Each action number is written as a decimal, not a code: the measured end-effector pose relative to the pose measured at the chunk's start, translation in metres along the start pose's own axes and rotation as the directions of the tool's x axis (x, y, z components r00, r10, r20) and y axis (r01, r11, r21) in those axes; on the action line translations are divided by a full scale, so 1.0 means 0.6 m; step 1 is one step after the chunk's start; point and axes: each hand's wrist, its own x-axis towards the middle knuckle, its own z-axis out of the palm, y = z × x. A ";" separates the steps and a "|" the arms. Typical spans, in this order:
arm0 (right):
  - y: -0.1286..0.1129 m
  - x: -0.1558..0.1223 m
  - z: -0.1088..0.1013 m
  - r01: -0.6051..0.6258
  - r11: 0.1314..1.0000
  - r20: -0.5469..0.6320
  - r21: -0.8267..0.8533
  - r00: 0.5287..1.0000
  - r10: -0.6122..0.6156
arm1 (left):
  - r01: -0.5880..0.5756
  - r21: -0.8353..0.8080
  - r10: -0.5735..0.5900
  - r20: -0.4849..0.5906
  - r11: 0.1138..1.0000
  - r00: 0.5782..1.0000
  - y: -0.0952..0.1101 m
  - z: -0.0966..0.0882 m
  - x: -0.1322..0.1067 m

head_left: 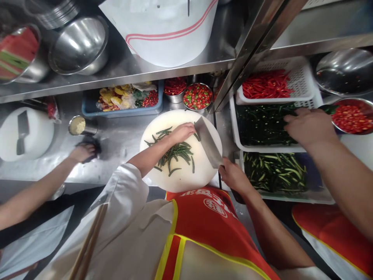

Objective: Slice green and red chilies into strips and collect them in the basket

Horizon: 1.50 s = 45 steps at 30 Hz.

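On a round white cutting board [204,171] lies a loose pile of cut green chili peppers [175,153]. My right hand [233,177] is wrapped round the handle of a cleaver [208,144], whose broad blade stands over the board's right side. My left hand [184,133] is closed against the blade's far end, fingers curled down. A bit of green chili shows by the fingertips and the blade; the rest of what they press on is hidden.
At right, a co-worker's hand [309,126] reaches over a white basket [239,142] of dark green peppers. Below sits a tub of green strips [274,171]. At left, another person's hand [84,151] holds a dark cloth. Bowls of red chilies [198,96] stand behind the board, under a steel shelf [116,79].
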 end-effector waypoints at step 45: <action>-0.010 0.005 0.002 0.017 0.999 0.087 -0.035 0.996 -0.014 | 0.178 -0.005 -0.177 -0.106 0.984 0.978 0.003 -0.076 -0.027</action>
